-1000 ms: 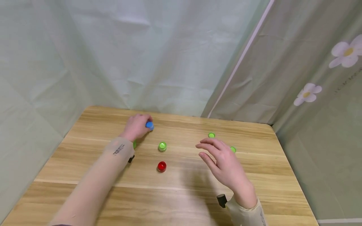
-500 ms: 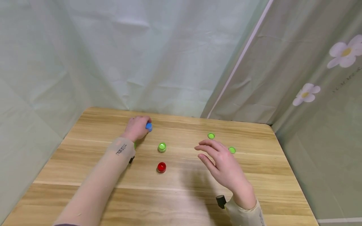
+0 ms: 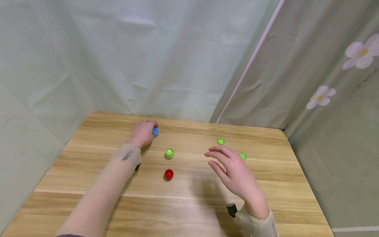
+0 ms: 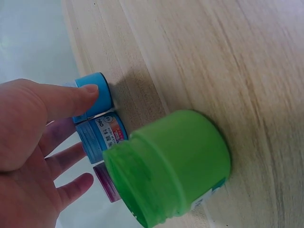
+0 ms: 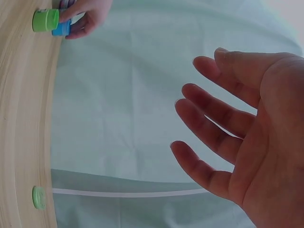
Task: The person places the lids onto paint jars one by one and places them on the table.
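At the back left of the tabletop (image 3: 195, 217), the left hand (image 3: 142, 133) pinches a small blue pot (image 4: 104, 100), with its thumb flat on the side. Some fingers are hidden, so I cannot tell how tight they hold. Just beside stands a blue pot with a sticker (image 4: 90, 138), and next to that a purple pot (image 4: 108, 185). A green pot with no lid (image 4: 190, 156) is near the hand too. Since these pots crowd together, a small twist of the hand might knock one over, and a sliding thumb might let the small blue pot slip. Farther off, the right hand (image 3: 234, 172) hangs above the tabletop, fingers bent a little and spread apart, holding nothing. Between the hands stand a little green pot (image 3: 169, 153) and a red pot (image 3: 168, 174). Near the right hand lie a flat green disc (image 3: 220, 141) and a second green disc (image 3: 243, 156); if that hand dips, it may bump the near one.
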`<state>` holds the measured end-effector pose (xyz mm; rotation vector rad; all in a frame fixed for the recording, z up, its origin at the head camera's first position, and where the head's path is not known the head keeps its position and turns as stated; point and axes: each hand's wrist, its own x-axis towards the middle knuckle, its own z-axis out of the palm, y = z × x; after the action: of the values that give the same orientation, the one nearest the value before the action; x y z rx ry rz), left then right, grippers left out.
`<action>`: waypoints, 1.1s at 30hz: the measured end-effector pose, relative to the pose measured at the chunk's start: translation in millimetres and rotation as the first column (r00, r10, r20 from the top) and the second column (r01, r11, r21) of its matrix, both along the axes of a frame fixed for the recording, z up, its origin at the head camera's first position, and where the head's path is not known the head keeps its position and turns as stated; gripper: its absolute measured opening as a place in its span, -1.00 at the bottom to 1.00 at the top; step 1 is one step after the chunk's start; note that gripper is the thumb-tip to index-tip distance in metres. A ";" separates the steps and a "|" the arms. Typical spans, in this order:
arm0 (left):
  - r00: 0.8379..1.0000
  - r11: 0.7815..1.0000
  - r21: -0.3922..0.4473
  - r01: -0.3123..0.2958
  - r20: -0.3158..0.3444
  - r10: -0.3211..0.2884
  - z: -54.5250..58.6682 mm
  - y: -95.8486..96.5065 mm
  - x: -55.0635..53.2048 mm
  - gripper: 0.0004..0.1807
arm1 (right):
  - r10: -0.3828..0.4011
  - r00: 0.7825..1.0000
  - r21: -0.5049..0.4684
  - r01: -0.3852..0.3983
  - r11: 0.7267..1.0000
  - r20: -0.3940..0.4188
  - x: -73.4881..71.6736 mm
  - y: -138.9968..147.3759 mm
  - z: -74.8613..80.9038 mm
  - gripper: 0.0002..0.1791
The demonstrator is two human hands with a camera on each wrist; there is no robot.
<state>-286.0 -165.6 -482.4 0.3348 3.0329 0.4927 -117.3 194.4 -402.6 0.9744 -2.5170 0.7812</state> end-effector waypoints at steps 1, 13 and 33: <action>1.000 1.000 0.001 0.001 0.000 -0.001 -0.1 -0.1 0.0 -0.60 | 0.002 1.000 -0.002 -0.002 1.000 -0.001 -0.1 0.2 -0.1 -0.74; 0.999 0.996 0.082 0.031 0.023 -0.033 4.5 -4.1 4.4 -0.41 | -0.004 1.000 0.002 0.004 1.000 -0.001 -2.5 3.3 -1.9 -0.74; 0.998 0.809 0.586 -0.047 0.052 0.020 5.0 -69.0 103.2 -0.46 | -0.126 0.992 -0.030 0.127 0.991 0.032 -1.6 36.9 8.3 -0.73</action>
<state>-182.8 -234.6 -477.4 0.2812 2.7642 1.4270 -118.9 231.3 -394.2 0.7896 -2.5551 0.8001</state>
